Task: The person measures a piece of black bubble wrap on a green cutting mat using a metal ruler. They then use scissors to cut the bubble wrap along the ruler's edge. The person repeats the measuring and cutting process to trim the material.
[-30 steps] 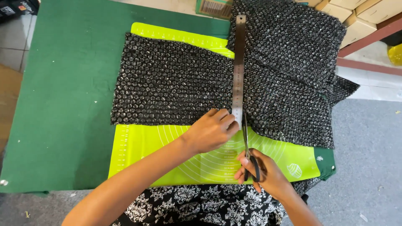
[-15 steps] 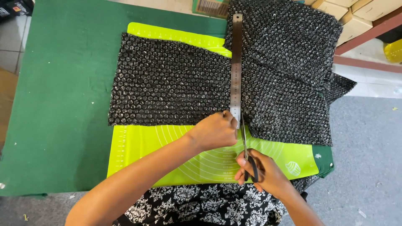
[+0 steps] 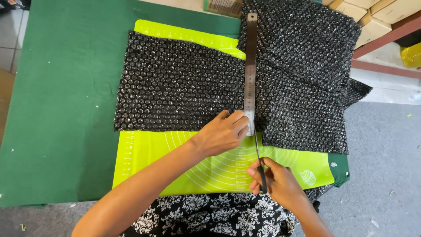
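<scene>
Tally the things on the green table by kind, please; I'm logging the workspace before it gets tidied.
Black bubble wrap sheet: 1
Metal ruler: 1
Lime cutting mat: 1
Scissors, in the right hand: 1
Total: 4
The left hand presses the ruler's near end.

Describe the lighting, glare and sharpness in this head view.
Head view: even, soft light with faint shadows; small glints speckle the black bubble wrap and the steel ruler shines mildly; left hand and right hand are sharp, without motion blur.
</scene>
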